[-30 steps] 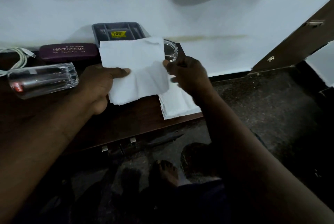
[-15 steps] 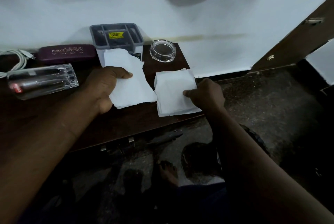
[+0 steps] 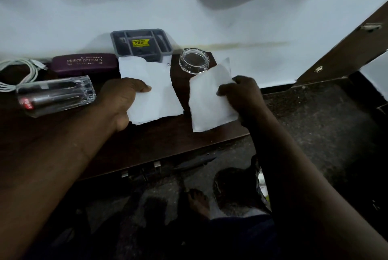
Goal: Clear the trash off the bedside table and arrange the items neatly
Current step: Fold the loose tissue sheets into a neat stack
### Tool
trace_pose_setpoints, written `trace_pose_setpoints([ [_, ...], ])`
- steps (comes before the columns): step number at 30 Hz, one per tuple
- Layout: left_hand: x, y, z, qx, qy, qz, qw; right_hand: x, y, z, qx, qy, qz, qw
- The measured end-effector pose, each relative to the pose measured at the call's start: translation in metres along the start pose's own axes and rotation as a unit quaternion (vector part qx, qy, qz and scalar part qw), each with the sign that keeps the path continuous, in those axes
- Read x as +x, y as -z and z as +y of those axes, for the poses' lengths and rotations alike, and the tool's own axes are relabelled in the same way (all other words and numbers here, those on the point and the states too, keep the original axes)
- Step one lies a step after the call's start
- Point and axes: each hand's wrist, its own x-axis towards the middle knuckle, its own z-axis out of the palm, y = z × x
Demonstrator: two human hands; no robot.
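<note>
Two white paper pieces are what we have in hand over the dark bedside table (image 3: 168, 144): the left sheet (image 3: 155, 91) is pinched at its left edge by our left hand (image 3: 121, 100), thumb on top and fingers curled beneath, and the right sheet (image 3: 207, 102) is gripped at its right edge by the curled fingers of our right hand (image 3: 241, 96). We judge both to be very light, limp and easy to tear or crumple, not slippery, so an edge pinch is enough and a fist would ball them up for the bin. Each piece has its long axis running from us towards the wall. The left one's torn upper edge overlaps the front of the grey organiser (image 3: 141, 44), and the right one's top corner points up and away, just beside the glass dish (image 3: 194, 61).
</note>
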Motion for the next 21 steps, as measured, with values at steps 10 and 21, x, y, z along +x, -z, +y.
trace_pose_setpoints([
  [10, -0.009, -0.002, -0.001, -0.060, 0.030, -0.076, 0.995, -0.039, -0.004, -0.053, 0.462, -0.069, -0.281, 0.838],
  [21, -0.014, -0.009, 0.004, -0.098, 0.033, -0.090, 0.991, -0.033, -0.045, -0.029, 0.252, -0.020, -0.138, 0.958],
])
